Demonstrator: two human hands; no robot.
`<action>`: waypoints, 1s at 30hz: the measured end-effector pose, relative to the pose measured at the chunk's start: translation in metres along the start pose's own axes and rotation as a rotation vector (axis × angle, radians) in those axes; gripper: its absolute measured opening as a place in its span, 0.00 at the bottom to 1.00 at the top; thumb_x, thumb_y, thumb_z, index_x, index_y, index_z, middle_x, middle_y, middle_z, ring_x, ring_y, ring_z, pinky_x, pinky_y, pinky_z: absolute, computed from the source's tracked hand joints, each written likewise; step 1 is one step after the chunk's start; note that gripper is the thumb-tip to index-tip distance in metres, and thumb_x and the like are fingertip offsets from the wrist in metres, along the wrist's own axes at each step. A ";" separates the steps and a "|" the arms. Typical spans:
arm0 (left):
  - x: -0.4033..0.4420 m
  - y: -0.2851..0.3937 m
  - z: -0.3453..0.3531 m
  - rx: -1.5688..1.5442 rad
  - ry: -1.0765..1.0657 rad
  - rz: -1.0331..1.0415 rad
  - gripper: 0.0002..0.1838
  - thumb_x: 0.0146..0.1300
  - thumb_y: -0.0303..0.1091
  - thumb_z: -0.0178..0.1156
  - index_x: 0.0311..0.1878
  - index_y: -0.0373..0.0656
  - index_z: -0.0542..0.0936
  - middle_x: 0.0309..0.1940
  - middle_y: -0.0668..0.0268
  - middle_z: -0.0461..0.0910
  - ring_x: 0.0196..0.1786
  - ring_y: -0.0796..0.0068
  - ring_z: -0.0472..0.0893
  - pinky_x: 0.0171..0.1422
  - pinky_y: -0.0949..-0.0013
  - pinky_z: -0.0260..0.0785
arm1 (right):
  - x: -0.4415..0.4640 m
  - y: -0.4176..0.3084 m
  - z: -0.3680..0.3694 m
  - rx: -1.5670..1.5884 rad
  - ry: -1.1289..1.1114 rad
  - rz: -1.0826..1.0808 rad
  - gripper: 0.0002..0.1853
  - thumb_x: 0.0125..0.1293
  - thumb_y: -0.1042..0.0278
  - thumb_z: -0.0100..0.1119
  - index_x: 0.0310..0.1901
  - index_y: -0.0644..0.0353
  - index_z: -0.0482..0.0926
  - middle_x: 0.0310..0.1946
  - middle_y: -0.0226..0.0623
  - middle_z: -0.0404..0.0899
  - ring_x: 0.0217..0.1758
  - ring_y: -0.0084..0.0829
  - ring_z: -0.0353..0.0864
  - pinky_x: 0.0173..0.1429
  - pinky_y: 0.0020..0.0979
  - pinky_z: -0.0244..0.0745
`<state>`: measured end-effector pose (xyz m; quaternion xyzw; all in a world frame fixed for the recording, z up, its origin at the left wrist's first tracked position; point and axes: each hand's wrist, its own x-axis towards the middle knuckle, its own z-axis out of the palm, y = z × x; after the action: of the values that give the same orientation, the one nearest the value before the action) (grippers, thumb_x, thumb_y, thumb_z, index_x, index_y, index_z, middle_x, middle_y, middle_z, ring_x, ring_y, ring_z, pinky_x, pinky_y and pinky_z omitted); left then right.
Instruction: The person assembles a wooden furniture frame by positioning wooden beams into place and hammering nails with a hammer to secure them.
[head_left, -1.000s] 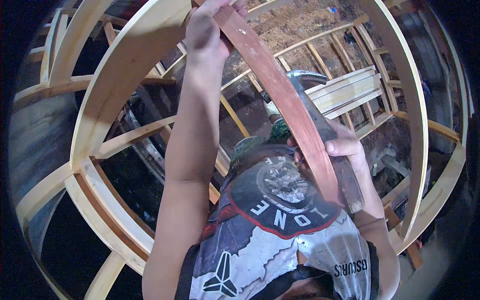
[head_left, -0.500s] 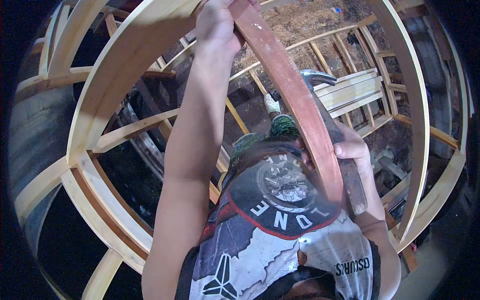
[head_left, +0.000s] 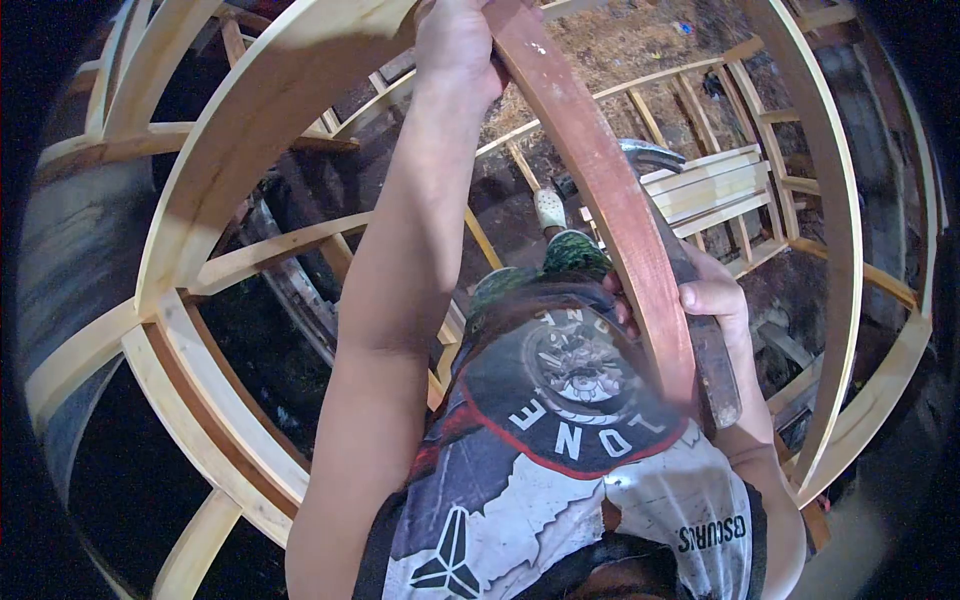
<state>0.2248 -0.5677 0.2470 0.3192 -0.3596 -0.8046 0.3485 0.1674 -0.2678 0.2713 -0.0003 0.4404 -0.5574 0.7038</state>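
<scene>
A reddish-brown wooden board (head_left: 610,180) slants from the top centre down to my chest. Near its upper end, my left hand (head_left: 460,45) is wrapped round it, with the fingertips partly hidden at the frame's top edge. My right hand (head_left: 700,295) grips the lower part of the board, thumb on the right side and fingers showing at the left edge. Along the board's right side lies a hammer (head_left: 720,375), held in the same hand, its metal head (head_left: 652,155) showing beyond the board and its handle end beside my forearm.
Pale curved-looking timber beams (head_left: 845,200) frame both sides. A lower wooden frame (head_left: 190,400) is at the left. Stacked pale planks (head_left: 715,185) lie beyond the hammer head. Below are dirt ground (head_left: 640,50) and my foot in a light clog (head_left: 549,208).
The board, the hammer and both my hands have shifted to the right in view. My foot in the light clog shows more fully now. Both holds are unchanged.
</scene>
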 end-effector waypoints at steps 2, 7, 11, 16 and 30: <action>0.001 -0.001 -0.001 -0.002 -0.002 0.011 0.13 0.60 0.35 0.66 0.46 0.44 0.78 0.31 0.65 0.79 0.33 0.69 0.81 0.38 0.65 0.77 | 0.000 0.001 -0.001 -0.010 -0.004 -0.006 0.55 0.40 0.51 0.77 0.67 0.75 0.65 0.50 0.52 0.82 0.44 0.40 0.87 0.51 0.34 0.83; 0.002 -0.003 0.000 0.002 0.019 0.002 0.12 0.60 0.35 0.66 0.45 0.44 0.78 0.31 0.64 0.79 0.33 0.68 0.81 0.38 0.64 0.77 | 0.000 0.001 -0.004 -0.030 0.010 -0.004 0.55 0.40 0.51 0.77 0.68 0.75 0.65 0.50 0.52 0.82 0.45 0.40 0.87 0.52 0.34 0.82; -0.002 0.001 0.001 -0.009 0.008 -0.003 0.11 0.61 0.35 0.65 0.44 0.44 0.78 0.31 0.64 0.80 0.33 0.68 0.81 0.37 0.64 0.77 | -0.002 -0.001 -0.003 -0.009 0.007 0.013 0.55 0.39 0.53 0.77 0.68 0.76 0.64 0.50 0.51 0.82 0.47 0.39 0.86 0.53 0.34 0.82; -0.001 0.003 0.003 0.028 0.038 -0.064 0.10 0.61 0.34 0.65 0.43 0.44 0.78 0.31 0.65 0.80 0.33 0.68 0.81 0.38 0.64 0.76 | -0.013 -0.025 -0.004 -0.439 0.237 -0.186 0.44 0.48 0.69 0.73 0.68 0.72 0.66 0.48 0.42 0.81 0.46 0.31 0.82 0.49 0.27 0.78; 0.009 -0.010 -0.016 0.049 -0.093 0.016 0.17 0.60 0.32 0.65 0.46 0.31 0.76 0.38 0.54 0.79 0.40 0.61 0.82 0.49 0.61 0.78 | -0.057 -0.169 -0.127 -1.323 1.178 -0.804 0.23 0.65 0.57 0.66 0.56 0.64 0.80 0.44 0.37 0.83 0.44 0.26 0.80 0.52 0.28 0.72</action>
<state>0.2284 -0.5756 0.2280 0.2869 -0.3976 -0.8066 0.3301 -0.0437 -0.2252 0.3118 -0.2672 0.9134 -0.3068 -0.0148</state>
